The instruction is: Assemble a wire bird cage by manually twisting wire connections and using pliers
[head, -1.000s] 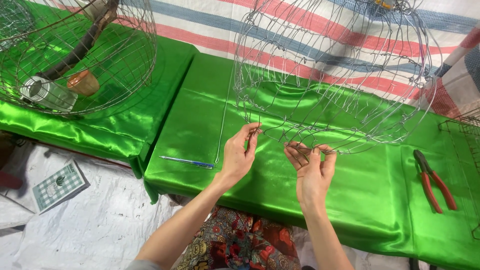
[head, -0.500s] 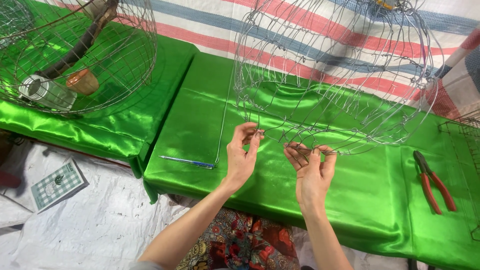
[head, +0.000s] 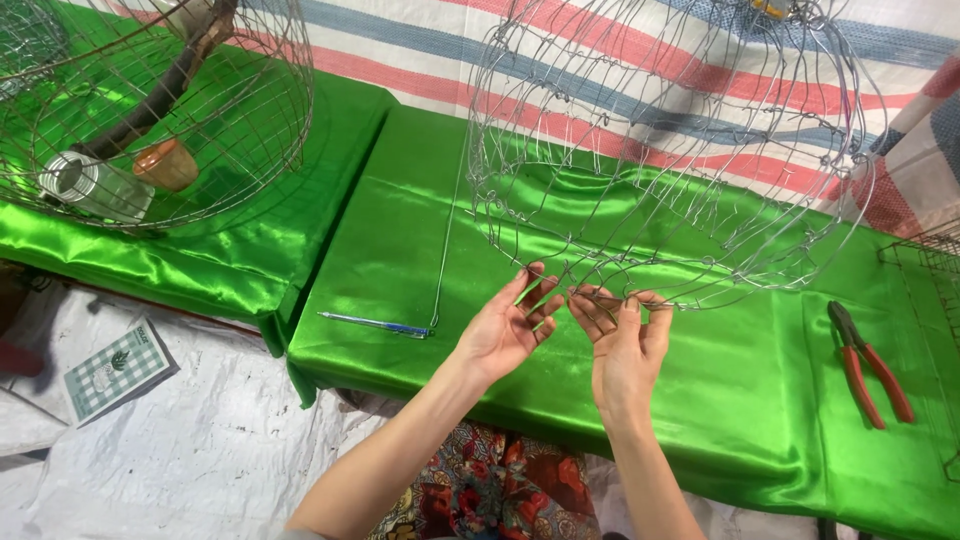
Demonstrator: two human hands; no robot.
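A large round wire cage frame (head: 670,150) hangs over a table covered in shiny green cloth (head: 420,270). My left hand (head: 505,325) reaches up to the frame's bottom rim, fingers spread and touching the wires. My right hand (head: 625,335) is just beside it, fingertips pinched on a wire at the same rim. A long loose wire (head: 445,250) dangles from the frame's left side down to the cloth.
A blue pen (head: 375,324) lies on the cloth left of my hands. Red-handled pliers (head: 868,365) lie at the right. A second wire cage (head: 150,110) with a metal can and a brown cup stands at the left. A checked booklet (head: 115,370) lies on the floor.
My left hand has slid right along the rim, closer to my right hand, and its fingers have spread. My right hand has stayed put.
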